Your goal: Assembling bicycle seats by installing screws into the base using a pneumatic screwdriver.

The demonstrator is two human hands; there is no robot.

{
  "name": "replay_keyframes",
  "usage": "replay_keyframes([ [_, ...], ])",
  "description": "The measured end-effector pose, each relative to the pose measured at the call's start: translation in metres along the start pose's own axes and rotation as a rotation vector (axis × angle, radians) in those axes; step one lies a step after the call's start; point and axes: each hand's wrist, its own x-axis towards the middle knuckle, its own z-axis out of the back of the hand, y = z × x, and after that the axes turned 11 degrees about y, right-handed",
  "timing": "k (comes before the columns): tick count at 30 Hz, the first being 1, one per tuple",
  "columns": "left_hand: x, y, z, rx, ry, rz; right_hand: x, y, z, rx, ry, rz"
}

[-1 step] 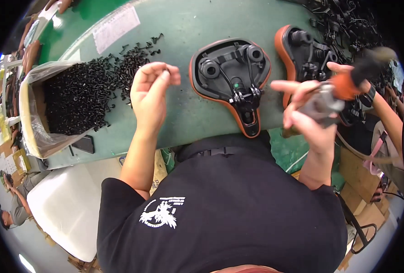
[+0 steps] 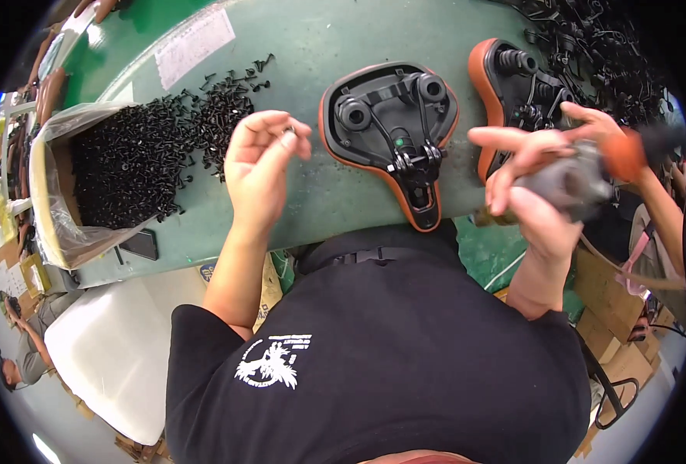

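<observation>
1. Your bench has a green top, stretching across in front of you.
2. At left, a plastic-lined box holds black screws; more lie loose beside it.
3. Past them lies a pale sheet.
4. Ahead of you, a saddle rests underside up, a second saddle to its right.
5. Far right, black parts lie heaped.

Bright light glares by the far left corner of the worktop; the power tool (toward its right end) blurs.
</observation>
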Motion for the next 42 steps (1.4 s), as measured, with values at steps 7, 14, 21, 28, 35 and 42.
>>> replay_keyframes([
  [7, -0.037, 0.007, -0.058, -0.624, 0.344, 0.223, 0.040, 0.029, -0.039, 0.143, 0.490, 0.586],
  [14, -0.034, 0.014, -0.063, -0.746, 0.324, 0.200, 0.050, 0.031, -0.055, 0.116, 0.523, 0.583],
  [21, -0.017, 0.007, -0.058, -0.429, 0.478, 0.179, 0.056, 0.035, -0.043, 0.131, 0.594, 0.646],
  [28, 0.030, 0.003, -0.017, 1.218, 0.208, -0.546, 0.054, 0.026, -0.045, -0.189, 0.433, 0.679],
  [35, 0.039, 0.047, -0.029, 1.093, -0.012, -0.613, 0.076, -0.006, -0.057, -0.215, 0.387, 0.578],
  [42, 0.034, 0.040, -0.020, 1.049, -0.014, -0.485, 0.085, -0.021, -0.077, -0.274, 0.404, 0.539],
])
